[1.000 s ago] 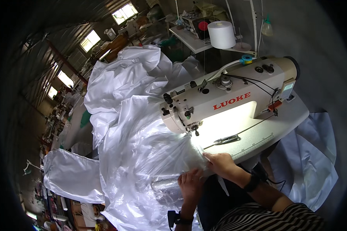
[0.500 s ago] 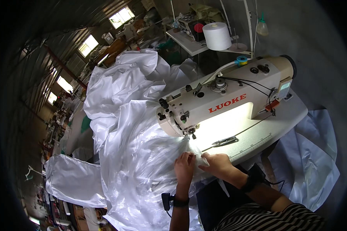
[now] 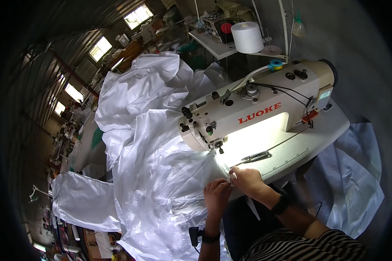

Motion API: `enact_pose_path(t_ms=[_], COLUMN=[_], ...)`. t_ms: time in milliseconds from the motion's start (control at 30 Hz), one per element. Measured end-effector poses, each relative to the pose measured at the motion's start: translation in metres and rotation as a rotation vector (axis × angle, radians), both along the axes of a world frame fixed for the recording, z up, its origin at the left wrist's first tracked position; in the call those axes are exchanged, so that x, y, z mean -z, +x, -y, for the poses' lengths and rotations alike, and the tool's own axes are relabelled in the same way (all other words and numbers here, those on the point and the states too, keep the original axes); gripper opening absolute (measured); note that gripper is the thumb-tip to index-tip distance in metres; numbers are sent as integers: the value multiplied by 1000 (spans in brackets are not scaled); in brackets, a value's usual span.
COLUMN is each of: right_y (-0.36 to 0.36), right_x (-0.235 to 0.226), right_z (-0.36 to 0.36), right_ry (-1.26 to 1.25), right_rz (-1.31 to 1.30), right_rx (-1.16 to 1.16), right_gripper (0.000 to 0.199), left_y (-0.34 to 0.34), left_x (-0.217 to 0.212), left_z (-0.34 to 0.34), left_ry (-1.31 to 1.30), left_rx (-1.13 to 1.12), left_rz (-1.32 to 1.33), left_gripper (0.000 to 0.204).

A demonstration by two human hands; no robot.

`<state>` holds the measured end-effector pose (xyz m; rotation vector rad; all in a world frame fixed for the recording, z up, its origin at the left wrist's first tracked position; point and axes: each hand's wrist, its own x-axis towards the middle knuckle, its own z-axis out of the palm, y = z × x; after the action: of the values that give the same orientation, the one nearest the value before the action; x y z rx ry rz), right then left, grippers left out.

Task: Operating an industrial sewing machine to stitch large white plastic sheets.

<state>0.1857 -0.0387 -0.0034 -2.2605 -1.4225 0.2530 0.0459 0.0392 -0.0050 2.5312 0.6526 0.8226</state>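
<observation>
1. Two bare hands are close together at the near edge of a glossy white cloth (image 3: 157,152). The right hand (image 3: 250,182) pinches that edge between thumb and forefinger; the left hand (image 3: 216,198) curls its fingers against it, and I cannot tell whether they grip.
2. The glossy white cloth spreads mostly left of both hands and beyond them, its gathered part just ahead of the fingertips.
3. That gathered edge slants from the needle area toward the right hand, while pleats fan out leftward. The bulk's long axis runs away from the person, past the machine's left end, into a crumpled heap.
4. Beside it stands an industrial sewing machine (image 3: 265,102), needle end over the cloth, arm reaching right and slightly away.
5. Metal thread snips (image 3: 255,156) lie on the pale machine bed (image 3: 287,145), near a printed ruler scale (image 3: 287,164) along the near edge.
6. Each wrist wears a black band (image 3: 282,204); one sleeve (image 3: 342,245) is striped.
7. Farther out, a white thread cone (image 3: 247,38) stands behind the machine, and pale bluish fabric (image 3: 348,174) hangs at right.
</observation>
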Motion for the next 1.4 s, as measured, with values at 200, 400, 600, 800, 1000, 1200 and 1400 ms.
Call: enact_pose_path(t_ms=[200, 400, 600, 800, 1000, 1200, 1400], right_y=[3, -2, -10, -9, -16, -15, -14], right_x=[-2, -18, 7, -1, -10, 9, 11], right_z=[7, 7, 2, 5, 17, 8, 16], right_ry=[58, 1, 49, 45, 105, 107, 321], right_rz=[-142, -171, 11, 18, 40, -22, 9], right_rx=[-45, -12, 13, 12, 11, 105, 83], right_gripper=[23, 28, 26, 24, 20, 16, 13], left_y=[-3, 16, 12, 10, 19, 18, 16], left_x=[-1, -4, 14, 17, 15, 28, 13], left_z=[-32, -24, -18, -7, -13, -18, -12], left_ry=[-414, -284, -189, -1, -121, 23, 177], left_rx=[81, -92, -106, -103, -182, -22, 81], left_rz=[-65, -89, 29, 48, 16, 109, 110], left_gripper=[12, 13, 14, 17, 14, 16, 21])
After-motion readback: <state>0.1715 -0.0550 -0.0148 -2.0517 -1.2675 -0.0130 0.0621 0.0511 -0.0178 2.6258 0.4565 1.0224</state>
